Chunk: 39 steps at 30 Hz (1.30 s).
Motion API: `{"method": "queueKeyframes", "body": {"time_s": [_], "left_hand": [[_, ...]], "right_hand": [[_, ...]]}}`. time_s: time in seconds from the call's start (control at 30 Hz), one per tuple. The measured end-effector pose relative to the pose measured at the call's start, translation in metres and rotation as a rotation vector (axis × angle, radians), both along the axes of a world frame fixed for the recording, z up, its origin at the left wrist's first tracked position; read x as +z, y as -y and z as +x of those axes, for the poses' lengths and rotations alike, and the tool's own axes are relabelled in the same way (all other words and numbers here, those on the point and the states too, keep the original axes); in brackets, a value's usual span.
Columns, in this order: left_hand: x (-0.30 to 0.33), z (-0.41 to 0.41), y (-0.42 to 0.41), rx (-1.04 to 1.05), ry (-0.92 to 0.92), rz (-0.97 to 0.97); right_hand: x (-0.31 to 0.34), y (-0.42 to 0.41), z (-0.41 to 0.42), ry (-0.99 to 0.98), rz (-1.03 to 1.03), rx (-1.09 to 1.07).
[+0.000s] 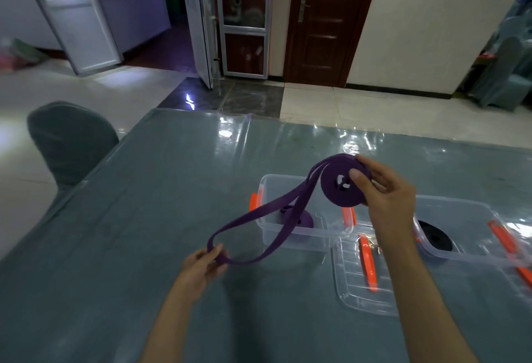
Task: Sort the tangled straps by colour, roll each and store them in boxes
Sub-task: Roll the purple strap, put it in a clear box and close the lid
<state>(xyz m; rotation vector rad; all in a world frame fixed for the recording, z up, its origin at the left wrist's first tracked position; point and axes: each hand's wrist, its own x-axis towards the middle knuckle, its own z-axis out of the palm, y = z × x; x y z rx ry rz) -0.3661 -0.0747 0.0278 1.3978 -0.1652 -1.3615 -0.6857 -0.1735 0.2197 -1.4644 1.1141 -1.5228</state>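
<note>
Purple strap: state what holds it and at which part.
The right hand grips the purple woven strap's rolled coil by its rim; the left hand pinches the bend of the strap's loose loop.

1. Bare table [144, 218] left and front: open passage.
2. Blocking centre-right: two clear boxes [290, 236] [472, 247], flat lid [357, 285] between.
3. Purple strap [259, 218] looped across left box.

purple strap [288, 213], clear boxes [290, 236] – orange latches [254, 201]
</note>
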Motion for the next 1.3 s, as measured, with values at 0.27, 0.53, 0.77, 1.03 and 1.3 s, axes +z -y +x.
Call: {"method": "queueKeyframes", "body": {"time_s": [0.27, 0.53, 0.77, 1.03, 1.3], "left_hand": [[0.014, -0.009, 0.020, 0.031, -0.095, -0.182], [-0.002, -0.003, 0.016, 0.015, -0.280, -0.210], [-0.015, 0.002, 0.009, -0.306, 0.148, 0.014], [0.101, -0.042, 0.061, -0.190, 0.555, -0.375], [0.207, -0.106, 0.078, -0.630, 0.671, -0.752]], "right_hand": [[-0.016, 0.010, -0.009, 0.008, 0.038, -0.029], [-0.021, 0.010, -0.011, 0.125, 0.084, -0.089], [-0.006, 0.005, -0.008, 0.141, 0.057, 0.035], [0.021, -0.007, 0.001, 0.029, -0.026, 0.254], [0.037, -0.014, -0.004, -0.032, -0.066, 0.310]]}}
